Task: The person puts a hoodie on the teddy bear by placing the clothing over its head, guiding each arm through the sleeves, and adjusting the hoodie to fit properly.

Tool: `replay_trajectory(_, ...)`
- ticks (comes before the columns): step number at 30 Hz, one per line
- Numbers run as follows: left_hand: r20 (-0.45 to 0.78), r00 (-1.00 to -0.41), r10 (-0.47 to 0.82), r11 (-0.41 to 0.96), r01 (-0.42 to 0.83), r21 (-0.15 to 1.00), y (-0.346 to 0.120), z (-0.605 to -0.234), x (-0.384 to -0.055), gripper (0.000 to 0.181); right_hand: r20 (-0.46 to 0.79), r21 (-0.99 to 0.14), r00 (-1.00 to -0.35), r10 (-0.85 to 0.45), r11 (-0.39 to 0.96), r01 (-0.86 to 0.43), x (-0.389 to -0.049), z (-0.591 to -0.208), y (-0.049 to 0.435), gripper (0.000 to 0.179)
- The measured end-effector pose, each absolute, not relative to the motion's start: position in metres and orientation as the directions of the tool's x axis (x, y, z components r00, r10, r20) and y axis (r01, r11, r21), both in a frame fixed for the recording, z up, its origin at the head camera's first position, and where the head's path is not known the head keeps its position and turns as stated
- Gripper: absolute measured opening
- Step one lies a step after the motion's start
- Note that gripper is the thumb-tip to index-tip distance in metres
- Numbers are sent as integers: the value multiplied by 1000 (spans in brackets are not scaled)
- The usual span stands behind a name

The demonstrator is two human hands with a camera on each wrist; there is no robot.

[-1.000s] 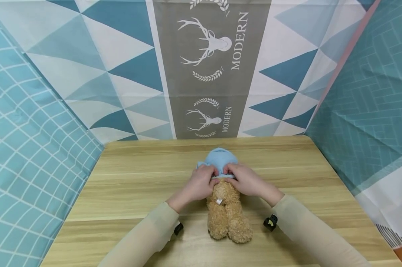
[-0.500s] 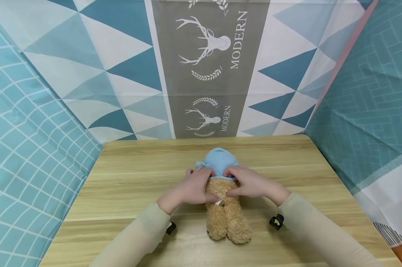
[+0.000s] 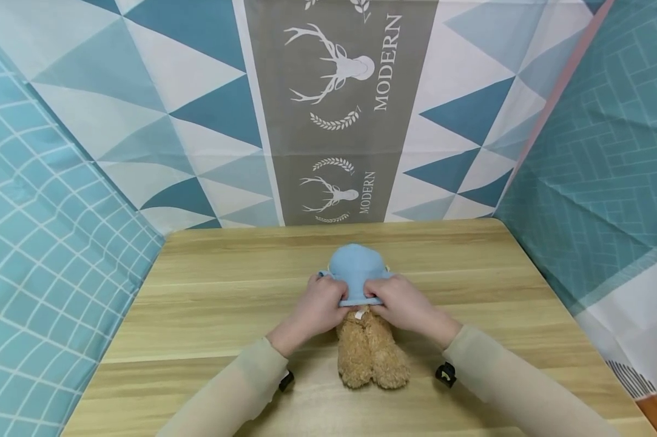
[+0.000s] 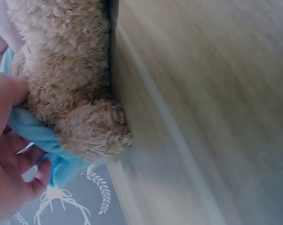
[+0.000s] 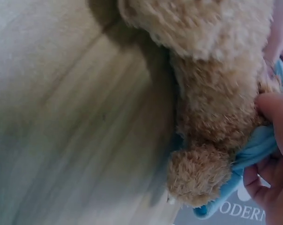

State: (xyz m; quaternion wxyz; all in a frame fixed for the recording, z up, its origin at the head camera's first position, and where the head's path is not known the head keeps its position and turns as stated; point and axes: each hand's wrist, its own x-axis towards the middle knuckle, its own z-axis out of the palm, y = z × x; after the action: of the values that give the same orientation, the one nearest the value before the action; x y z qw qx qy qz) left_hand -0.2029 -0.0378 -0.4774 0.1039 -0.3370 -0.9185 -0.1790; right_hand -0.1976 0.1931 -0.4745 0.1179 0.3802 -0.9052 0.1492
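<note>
A brown plush teddy bear (image 3: 361, 355) lies on the table with its legs toward me and a small white tag (image 3: 360, 314) between them. Light blue doll clothing (image 3: 355, 267) covers its upper part; the bear's head is hidden. My left hand (image 3: 323, 305) pinches the garment's lower hem at the left, and my right hand (image 3: 407, 306) pinches the same hem at the right. In the left wrist view, thumb and fingers hold the blue fabric (image 4: 33, 131) beside the bear's furry paw (image 4: 94, 131). The right wrist view shows blue fabric (image 5: 256, 147) between thumb and curled fingers.
The wood-grain table (image 3: 224, 315) extends around the bear. Patterned cloth (image 3: 339, 121) hangs behind it, with blue gridded cloth (image 3: 39, 243) at the left and teal cloth (image 3: 596, 182) at the right. Black wrist devices (image 3: 445, 374) sit under the sleeves.
Both hands spread over the bear's back half a second ago, then took hold of the hem again. The hem has come down toward me, covering more of the back.
</note>
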Motion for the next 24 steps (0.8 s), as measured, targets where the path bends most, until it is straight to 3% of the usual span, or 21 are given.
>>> replay_trajectory(4, 329, -724, 606, 690, 684, 237, -40, -477, -203, 51, 332, -195, -644, -689, 617, -762, -199, -476, 194, 34)
replay_trajectory(9, 173, -704, 689, 630, 699, 338, -55, -470, -202, 43, 227, -275, -632, -741, 573, -772, -200, -465, 212, 24)
replay_trajectory(13, 142, -700, 700, 627, 698, 346, -60, -470, -202, 40, 241, -169, -624, -743, 601, -781, -201, -466, 218, 39)
replay_trajectory(18, 226, -702, 676, 664, 712, 226, -57, -478, -202, 34, 319, -17, -603, -731, 632, -775, -201, -476, 209, 34)
replay_trajectory(24, 309, -685, 660, 689, 716, 115, -53, -482, -201, 30, 365, 25, -568, -738, 617, -786, -201, -481, 203, 34)
